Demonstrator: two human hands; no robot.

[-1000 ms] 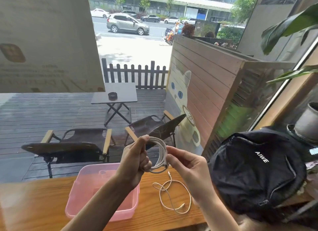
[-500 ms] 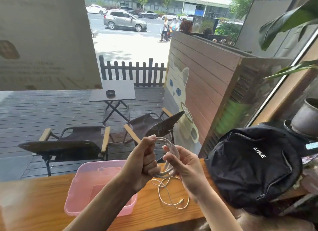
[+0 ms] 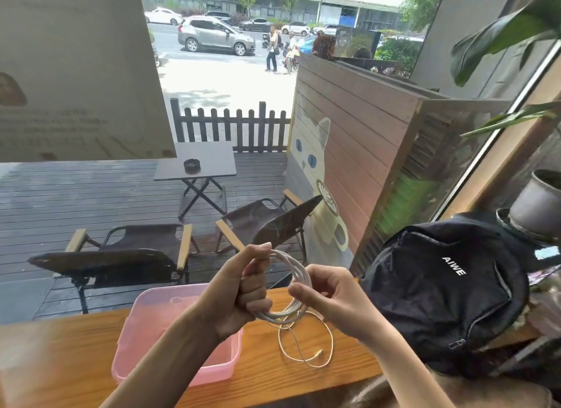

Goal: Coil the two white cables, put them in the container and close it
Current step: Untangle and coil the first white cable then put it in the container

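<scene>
My left hand (image 3: 243, 289) is a fist around one side of a coiled white cable (image 3: 299, 274), held above the wooden counter. My right hand (image 3: 329, 298) pinches the coil's opposite side with thumb and fingers. A second, thinner white cable (image 3: 306, 344) lies in loose loops on the counter below the hands, its plug end resting near the front. An open pink plastic container (image 3: 145, 325) sits on the counter to the left, partly behind my left forearm. I see no lid in view.
A black backpack (image 3: 440, 289) lies on the counter at the right, close to my right hand. A grey plant pot (image 3: 537, 204) stands behind it. The counter (image 3: 60, 359) runs along a window; folding chairs and a small table are outside.
Both hands rose slightly and my right hand slid along the coil, wrapping it tighter. The loose cable on the counter has not moved.
</scene>
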